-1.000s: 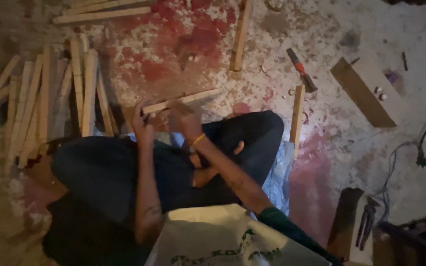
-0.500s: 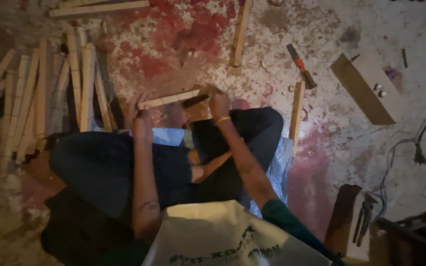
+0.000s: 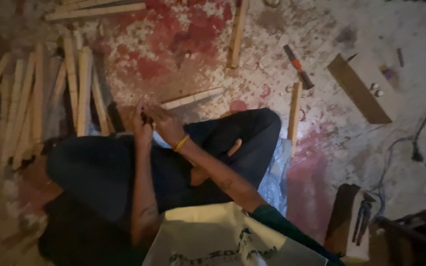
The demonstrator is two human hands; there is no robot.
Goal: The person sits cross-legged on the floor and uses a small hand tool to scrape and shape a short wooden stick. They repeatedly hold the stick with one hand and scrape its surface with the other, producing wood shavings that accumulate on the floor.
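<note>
I sit cross-legged on the floor in dark trousers. My left hand (image 3: 141,125) and my right hand (image 3: 167,124), which wears a yellow bangle, meet in front of my knees. Their fingers are curled together at the near end of a pale wooden stick (image 3: 193,97). The stick points away to the right, low over the red-stained floor. Something small and dark shows between the fingertips, too dim to make out. I cannot tell whether the left hand grips the stick.
Several wooden sticks (image 3: 82,88) lie side by side at the left, and more sticks (image 3: 236,34) (image 3: 294,111) lie ahead. A hammer (image 3: 298,66), a wooden box (image 3: 358,88), a cable (image 3: 422,128) and pliers on a block (image 3: 362,216) are at the right.
The hands, spread along the stick half a second ago, have come together at its left end. The stick has dropped lower and now points off to the right.
</note>
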